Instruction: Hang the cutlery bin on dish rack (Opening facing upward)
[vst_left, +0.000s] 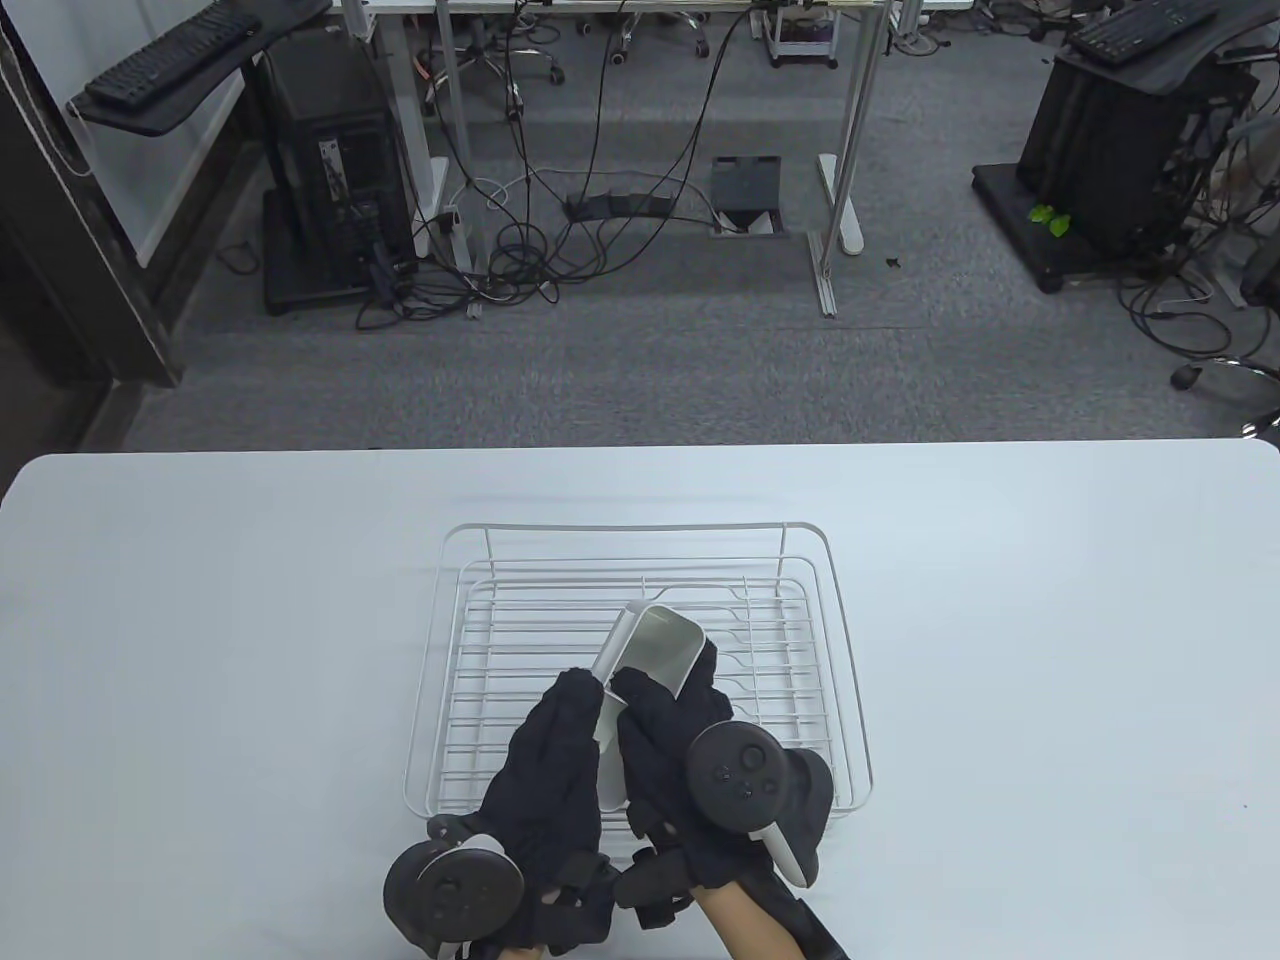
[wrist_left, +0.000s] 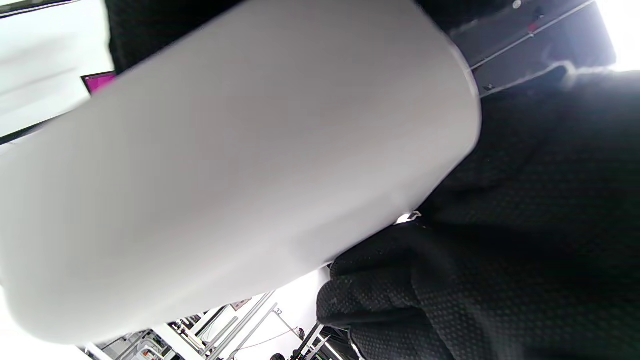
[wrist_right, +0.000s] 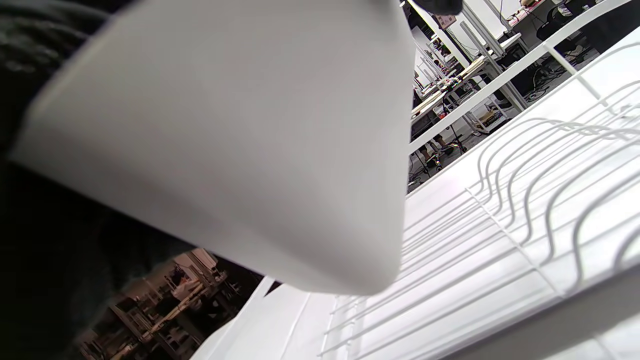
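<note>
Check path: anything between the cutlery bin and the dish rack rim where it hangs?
Nothing visible. Both the left hand and right hand hold the cutlery bin above the dish rack; its wires and rim carry nothing else.

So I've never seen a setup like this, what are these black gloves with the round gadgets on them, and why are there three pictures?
There is no robot here. These are a person's two hands in black sensor gloves, and the round gadgets are trackers strapped to the backs of the hands. The big picture comes from a camera looking down at a white table. The other two come from cameras on the wrists, so they sit very close and tilted. On the table stands a white wire dish rack. Over it, the left hand and the right hand both hold a white cutlery bin, tilted, with its opening toward the far side. In the wrist views the bin's smooth side fills most of the picture, with the rack's wires showing below it in the right one.
</note>
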